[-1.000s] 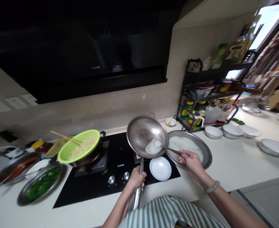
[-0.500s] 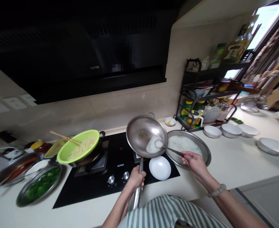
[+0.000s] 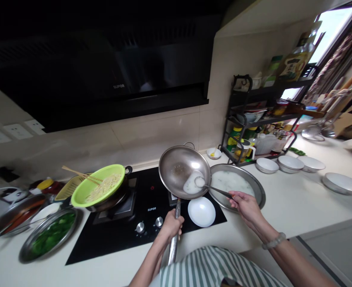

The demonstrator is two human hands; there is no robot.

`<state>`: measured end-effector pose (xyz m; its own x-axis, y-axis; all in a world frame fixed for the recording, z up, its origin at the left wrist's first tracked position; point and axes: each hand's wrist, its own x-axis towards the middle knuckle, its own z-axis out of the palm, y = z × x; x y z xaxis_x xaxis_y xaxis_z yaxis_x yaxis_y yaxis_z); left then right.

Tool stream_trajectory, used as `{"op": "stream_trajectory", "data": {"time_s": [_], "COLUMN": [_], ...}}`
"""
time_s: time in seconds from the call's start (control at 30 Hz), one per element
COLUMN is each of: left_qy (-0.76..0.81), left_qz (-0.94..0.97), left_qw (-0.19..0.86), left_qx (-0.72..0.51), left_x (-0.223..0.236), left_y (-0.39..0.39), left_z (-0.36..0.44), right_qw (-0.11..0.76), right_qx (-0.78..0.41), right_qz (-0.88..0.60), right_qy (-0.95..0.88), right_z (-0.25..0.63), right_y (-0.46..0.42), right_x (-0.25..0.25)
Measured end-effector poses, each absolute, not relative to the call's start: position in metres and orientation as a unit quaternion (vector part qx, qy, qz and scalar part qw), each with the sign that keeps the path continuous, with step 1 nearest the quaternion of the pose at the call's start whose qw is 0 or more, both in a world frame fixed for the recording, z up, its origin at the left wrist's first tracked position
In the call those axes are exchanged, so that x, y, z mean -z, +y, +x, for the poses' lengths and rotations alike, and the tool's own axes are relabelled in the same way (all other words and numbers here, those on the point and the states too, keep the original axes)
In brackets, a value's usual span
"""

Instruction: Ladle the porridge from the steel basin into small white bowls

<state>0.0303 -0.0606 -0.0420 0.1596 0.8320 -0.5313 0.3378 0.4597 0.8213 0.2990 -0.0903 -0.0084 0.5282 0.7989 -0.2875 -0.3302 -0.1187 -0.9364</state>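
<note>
My left hand (image 3: 172, 225) is closed around the long metal handle of a wok (image 3: 176, 169), which is tilted over the right side of the stove. White liquid pools at the wok's lower right. In that pool rests the bowl of a ladle (image 3: 214, 188), and my right hand (image 3: 245, 206) grips the ladle's handle. Beneath the ladle and my right hand sits a wide metal basin (image 3: 260, 185) holding more white liquid with dark flecks. A white dish (image 3: 201, 212) lies just below the wok, near the front of the stove.
To the left, a lime-green colander (image 3: 77, 195) of pale shreds with chopsticks stands on a pot. A metal dish (image 3: 24, 255) holds chopped greens. White bowls (image 3: 267, 165) line the right counter before a black spice rack (image 3: 231, 115). A range hood (image 3: 119, 103) hangs above.
Wok, ladle and both hands stay nearly in place. The whole view has shifted very slightly.
</note>
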Motion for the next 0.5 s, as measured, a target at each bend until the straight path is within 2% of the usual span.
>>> {"op": "stream_trajectory", "data": {"time_s": [0.5], "left_qy": [0.612], "left_qz": [0.483], "left_qw": [0.591], "left_qx": [-0.209], "left_x": [0.0429], "left_y": [-0.0608], "left_z": [0.0290], "right_qw": [0.646], "right_qx": [-0.448], "right_qz": [-0.592], "right_qy": [-0.178], "right_z": [0.3022], "right_y": [-0.0922], "right_x": [0.0096]}}
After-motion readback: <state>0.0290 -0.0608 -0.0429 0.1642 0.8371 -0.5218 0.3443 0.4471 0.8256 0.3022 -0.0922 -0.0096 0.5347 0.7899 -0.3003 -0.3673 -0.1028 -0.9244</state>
